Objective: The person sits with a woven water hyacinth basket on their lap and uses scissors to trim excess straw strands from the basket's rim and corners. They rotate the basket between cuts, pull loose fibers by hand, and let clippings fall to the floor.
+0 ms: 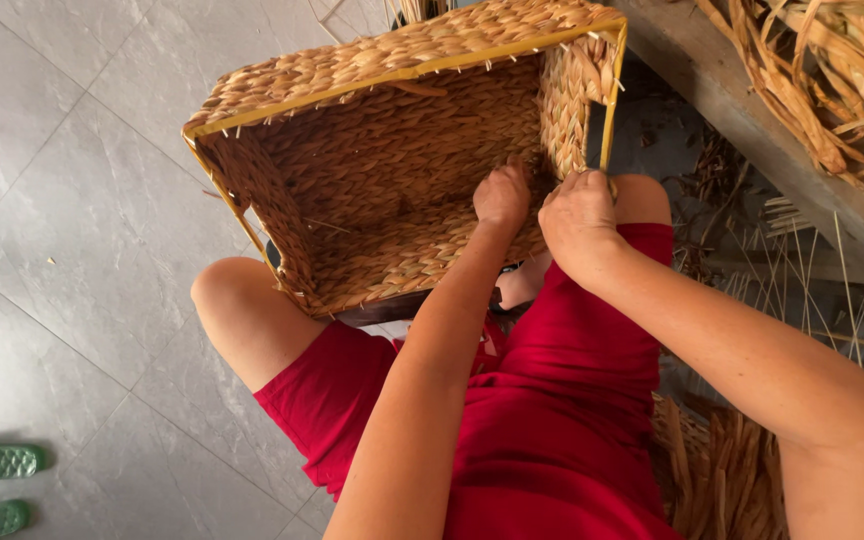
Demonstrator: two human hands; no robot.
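While the woven basket (372, 150) lay tipped on the person's knees, the left hand (503, 196) was clenched inside against its weave and the right hand (579, 222) apparently gripped its near corner rim, fingers hidden.

We wear red shorts (552, 420) of soft, plain cloth, creased across the lap and ending above the knee, the hem on the left leg (252, 320) showing a neat stitched edge. Below the hems our legs are bare, knees rounded. Our arms are bare too, with no sleeves in view. The left hand (502, 195) and right hand (577, 220) carry no rings, gloves or watch that we can see. The knuckles of both hands face up at us.
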